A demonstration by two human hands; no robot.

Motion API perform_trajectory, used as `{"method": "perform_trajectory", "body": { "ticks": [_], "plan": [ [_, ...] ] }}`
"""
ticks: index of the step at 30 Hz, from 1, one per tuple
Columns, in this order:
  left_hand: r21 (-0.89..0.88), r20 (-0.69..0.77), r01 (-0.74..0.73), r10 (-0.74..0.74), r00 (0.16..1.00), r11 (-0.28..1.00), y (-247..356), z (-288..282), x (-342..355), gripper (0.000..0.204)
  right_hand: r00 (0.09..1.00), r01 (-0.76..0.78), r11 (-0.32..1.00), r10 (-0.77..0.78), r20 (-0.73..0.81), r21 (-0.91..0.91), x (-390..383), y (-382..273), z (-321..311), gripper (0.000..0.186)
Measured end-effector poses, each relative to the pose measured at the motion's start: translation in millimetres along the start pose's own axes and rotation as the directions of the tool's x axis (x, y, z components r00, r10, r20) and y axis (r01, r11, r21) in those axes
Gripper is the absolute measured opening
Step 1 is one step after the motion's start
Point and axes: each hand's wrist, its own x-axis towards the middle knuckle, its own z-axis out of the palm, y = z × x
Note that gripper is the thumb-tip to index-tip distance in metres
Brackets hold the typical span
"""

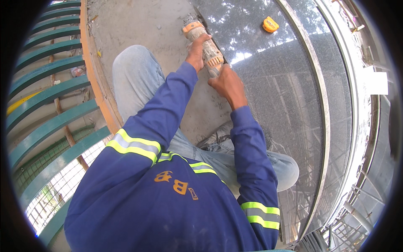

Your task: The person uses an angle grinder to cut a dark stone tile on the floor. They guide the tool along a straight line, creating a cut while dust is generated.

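Note:
A dust-covered grey and orange angle grinder [211, 51] is in both my hands, its head pointing away from me along the edge of a polished dark stone slab [285, 84]. My left hand [196, 52] is wrapped around the middle of its body, thumb over the top. Farther back, my right hand [230, 85] grips the rear end, the fingers partly hidden underneath. Whether the disc touches the slab cannot be made out. On the slab, beyond the grinder and to the right, lies an orange-yellow tape measure [270, 25].
Dusty concrete floor [134, 21] lies left of the slab, and my bent knees rest on either side. Curved green metal bars [50, 80] with an orange edge rail [93, 75] run along the left. A pale strip [315, 71] crosses the stone on the right.

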Motion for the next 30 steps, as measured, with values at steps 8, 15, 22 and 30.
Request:
{"method": "perform_trajectory", "body": {
  "ticks": [8,15,22,30],
  "plan": [
    [0.004,-0.015,0.013,-0.013,1.000,1.000,6,5,-8,0.042,0.999,-0.021,1.000,0.021,0.029,0.004,0,-5,-3,0.048],
    [0.004,-0.028,-0.001,0.001,1.000,1.000,6,15,-32,0.034,0.999,-0.032,0.999,0.032,0.020,-0.001,-14,1,-5,0.048],
    [-0.012,-0.025,-0.016,0.016,1.000,1.000,2,14,-35,0.038,0.997,-0.046,0.999,0.046,0.054,-0.001,-25,-5,-15,0.044],
    [0.017,-0.036,-0.011,0.011,0.999,1.000,0,10,-27,0.041,0.998,-0.047,0.999,0.046,0.041,0.010,-21,-5,-12,0.043]
  ]
}}
